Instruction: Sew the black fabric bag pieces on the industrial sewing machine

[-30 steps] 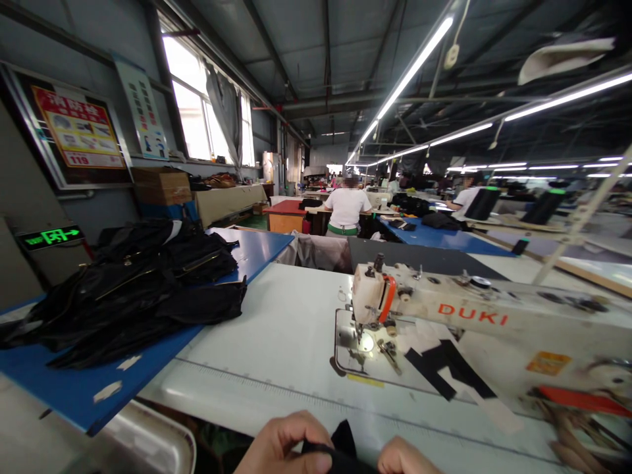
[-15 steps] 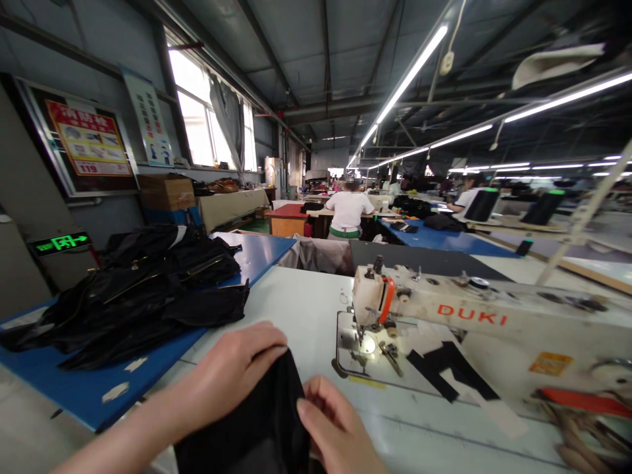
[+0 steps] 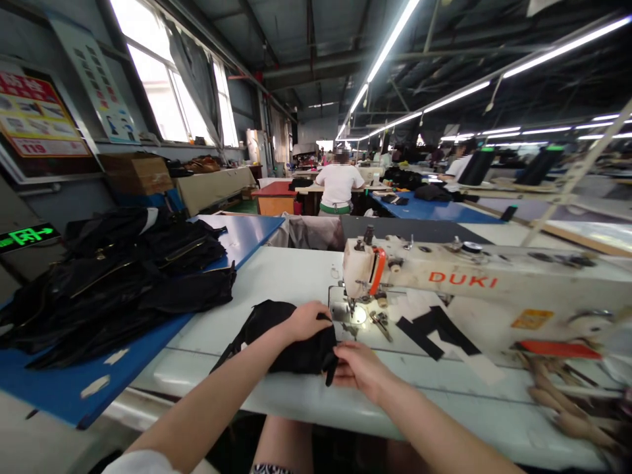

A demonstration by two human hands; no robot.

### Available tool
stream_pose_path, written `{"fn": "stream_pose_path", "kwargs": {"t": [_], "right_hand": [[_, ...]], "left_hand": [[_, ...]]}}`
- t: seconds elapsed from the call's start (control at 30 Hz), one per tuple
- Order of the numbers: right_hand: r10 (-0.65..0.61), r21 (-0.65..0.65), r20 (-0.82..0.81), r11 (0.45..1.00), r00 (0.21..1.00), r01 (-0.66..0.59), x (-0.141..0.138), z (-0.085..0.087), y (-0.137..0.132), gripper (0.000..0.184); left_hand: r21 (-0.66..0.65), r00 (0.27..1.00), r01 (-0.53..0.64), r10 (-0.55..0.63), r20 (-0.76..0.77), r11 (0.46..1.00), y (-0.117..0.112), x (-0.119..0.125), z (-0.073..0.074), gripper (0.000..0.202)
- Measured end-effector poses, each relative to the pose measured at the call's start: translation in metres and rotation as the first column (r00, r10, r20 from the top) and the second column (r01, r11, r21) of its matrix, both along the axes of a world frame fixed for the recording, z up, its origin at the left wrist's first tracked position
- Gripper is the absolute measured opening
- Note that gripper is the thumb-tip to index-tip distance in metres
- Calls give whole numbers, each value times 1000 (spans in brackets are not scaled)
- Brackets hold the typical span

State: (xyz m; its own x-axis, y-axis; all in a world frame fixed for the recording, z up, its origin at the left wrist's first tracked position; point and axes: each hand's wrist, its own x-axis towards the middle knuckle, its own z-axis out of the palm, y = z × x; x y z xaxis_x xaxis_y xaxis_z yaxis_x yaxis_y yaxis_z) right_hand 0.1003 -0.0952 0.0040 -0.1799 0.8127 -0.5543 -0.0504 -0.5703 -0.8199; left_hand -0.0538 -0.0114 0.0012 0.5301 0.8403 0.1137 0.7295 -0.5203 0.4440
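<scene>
On the pale tabletop [image 3: 291,266] beneath strip lights [image 3: 394,39], the right grip [image 3: 363,370] pinches black cloth [image 3: 303,357] while the left grip [image 3: 307,321] is unclear.

Bright window [image 3: 153,85] in grey wall [image 3: 81,205]; tube lights [image 3: 394,41] below dark ceiling [image 3: 281,33].
</scene>
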Motion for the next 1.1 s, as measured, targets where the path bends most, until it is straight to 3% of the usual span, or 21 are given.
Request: {"fn": "stream_pose_path", "kwargs": {"t": [0.2,0.37,0.47,0.6,0.67,0.77,0.8,0.83,0.97,1.1], "right_hand": [[260,-31,169,965,951,-259,27,8,13,18],[417,-16,396,894,818,-447,35,3,30,18],[421,34,547,852,723,-522,40,2,37,22],[253,236,690,807,678,-541,49,4,33,8],[140,389,754,691,642,-608,53,3,26,10],[-48,516,843,355,536,-780,61,-2,17,18],[-95,514,856,263,509,-816,64,-4,15,21],[-121,507,862,210,492,-836,66,-6,14,23],[-167,514,852,90,496,-853,75,-10,20,24],[-168,514,847,16,504,-858,80,-13,32,24]], "left_hand": [[-42,999,-1,3,49,999,7,11,0,13],[-36,999,8,-7,33,999,8,19,-3,12],[-28,1000,14,-14,13,1000,8,25,-3,11],[-18,1000,13,-13,-6,1000,10,31,-2,11],[-15,1000,12,-12,-8,1000,12,32,-2,11],[-22,1000,7,-7,-7,1000,16,33,-4,11],[-28,1000,8,-8,-7,1000,18,33,-4,11],[-35,1000,10,-10,-7,999,19,33,-5,11],[-75,1000,23,-24,-7,997,29,35,-6,12],[-136,996,82,-84,-6,987,44,39,-4,11]]}}
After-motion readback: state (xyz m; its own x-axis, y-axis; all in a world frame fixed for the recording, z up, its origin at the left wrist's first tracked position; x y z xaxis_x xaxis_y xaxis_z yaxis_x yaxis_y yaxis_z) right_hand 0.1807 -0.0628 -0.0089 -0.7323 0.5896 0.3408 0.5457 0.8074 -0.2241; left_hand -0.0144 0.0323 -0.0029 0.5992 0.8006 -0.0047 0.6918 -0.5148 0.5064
